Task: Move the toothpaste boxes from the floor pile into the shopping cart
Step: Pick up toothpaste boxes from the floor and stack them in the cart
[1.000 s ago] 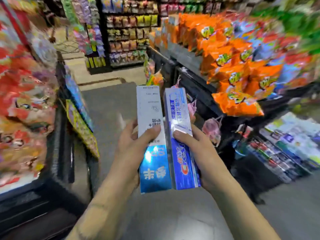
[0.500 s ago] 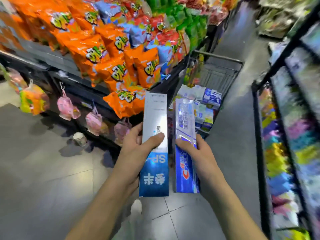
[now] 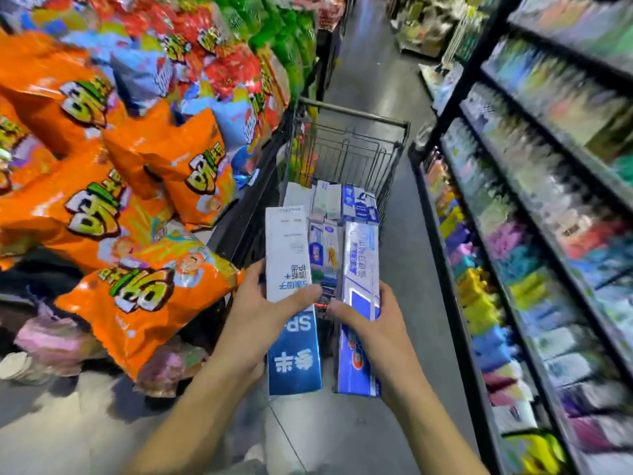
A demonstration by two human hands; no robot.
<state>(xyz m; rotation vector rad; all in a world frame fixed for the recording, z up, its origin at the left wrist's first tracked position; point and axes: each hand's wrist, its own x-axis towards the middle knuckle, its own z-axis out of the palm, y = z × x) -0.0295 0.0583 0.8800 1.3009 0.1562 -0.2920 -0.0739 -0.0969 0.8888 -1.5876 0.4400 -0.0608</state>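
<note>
- the left hand (image 3: pixel 255 315) grips a white and blue toothpaste box (image 3: pixel 291 296); the thumb lies across the front face and the fingers curl behind it
- the right hand (image 3: pixel 371 323) grips a blue and silver toothpaste box (image 3: pixel 359 269) in the same way, thumb over the front, fingers around the right edge
- the two boxes are held lengthwise, side by side with a narrow gap between them, far ends toward the shopping cart (image 3: pixel 349 156)
- the far ends of both boxes are in front of the near end of the cart; if they are already over the basket i cannot tell from this angle
- in the cart basket lie more toothpaste boxes (image 3: pixel 342 200), mostly white and blue, packed close together
- the cart stands in the aisle on the grey floor (image 3: pixel 342 423), its dark handle bar at the far side
- left of the cart is a shelf with orange snack bags (image 3: pixel 144 293) and, further away, red, blue and green bags
- right of the cart is a dark shelf rack (image 3: pixel 462 269) with many small coloured packs, too blurred to name
</note>
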